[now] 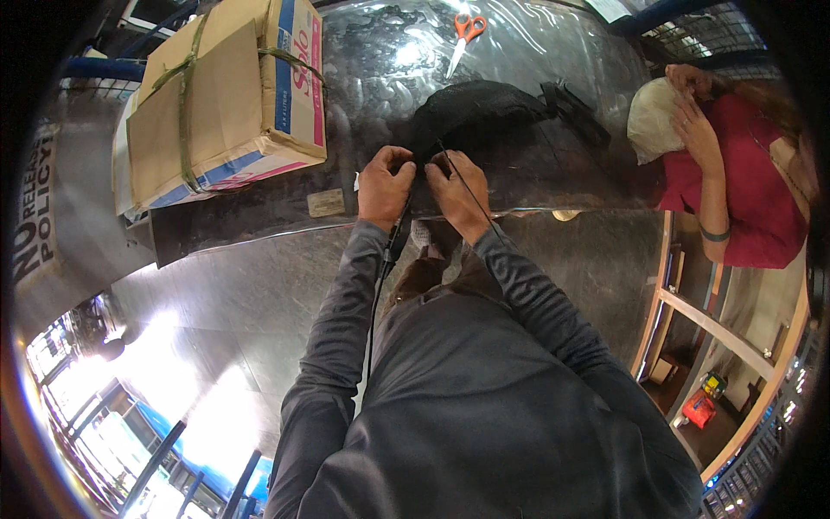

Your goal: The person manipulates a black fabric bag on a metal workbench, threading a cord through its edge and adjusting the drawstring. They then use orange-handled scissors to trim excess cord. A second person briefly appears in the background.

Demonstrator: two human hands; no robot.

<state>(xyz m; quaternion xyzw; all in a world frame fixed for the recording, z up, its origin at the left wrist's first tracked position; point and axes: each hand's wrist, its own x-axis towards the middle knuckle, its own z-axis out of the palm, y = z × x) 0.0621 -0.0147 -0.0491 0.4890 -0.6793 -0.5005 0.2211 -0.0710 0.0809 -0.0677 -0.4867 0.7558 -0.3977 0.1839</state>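
Observation:
A dark, limp piece of black cloth or mesh with a rounded far edge lies on the table in front of me; its exact kind is unclear. At its near left edge, my left hand is closed, with thumb and fingers curled together. Just to the right, my right hand pinches at the same edge, its fingertips partly hidden against the black material. A thin black cord hangs down past my left wrist, and another thin line crosses my right hand. Orange-handled scissors lie beyond the cloth, blades partly spread.
A large cardboard box tied with greenish straps stands on the table at the left. A black strap or clip lies right of the cloth. On the right, a person in red holds a whitish plastic bag. A wooden-framed shelf stands below.

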